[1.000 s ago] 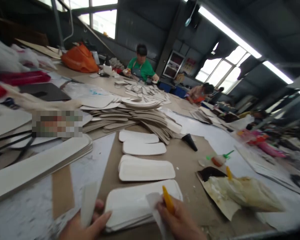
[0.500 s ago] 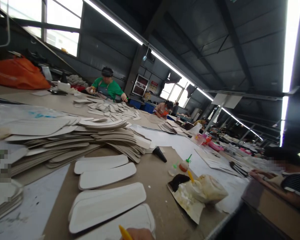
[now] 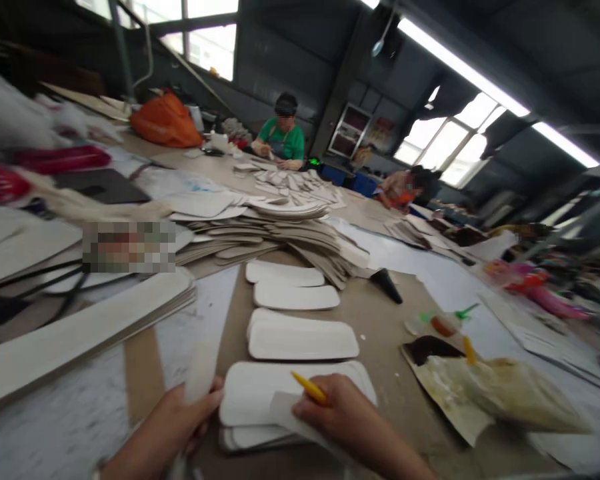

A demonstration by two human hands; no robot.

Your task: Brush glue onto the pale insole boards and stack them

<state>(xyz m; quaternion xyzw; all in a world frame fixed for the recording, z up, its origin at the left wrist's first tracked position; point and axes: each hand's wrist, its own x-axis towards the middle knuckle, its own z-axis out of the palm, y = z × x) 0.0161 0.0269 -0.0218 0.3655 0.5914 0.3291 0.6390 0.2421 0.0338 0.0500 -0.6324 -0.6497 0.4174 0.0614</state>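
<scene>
Since half a second ago our gaze has dropped back to the table (image 3: 390,320), and both our hands are in view again where only a fingertip and the yellow tip showed.

From the head view, our left hand (image 3: 180,417) pinches a narrow white strip (image 3: 200,370) upright between thumb and fingers, its grip closed on the strip's lower end, just left of the nearest stack of white pieces (image 3: 275,393). Our right hand (image 3: 347,417) rests on that stack, clenched around a yellow tool (image 3: 309,388) and a thin white sheet (image 3: 293,417) that lies over the stack's near edge.

We judge the strip and pieces light, thin and fairly stiff, like pressed board: they would bend or crease if squeezed mid-length, so the edges or ends are the place to hold. Further white pieces (image 3: 300,340) lie in a row beyond. A crumpled glue-stained bag (image 3: 500,393) sits to the right, well apart. A person in green (image 3: 283,137) works at the far end.
</scene>
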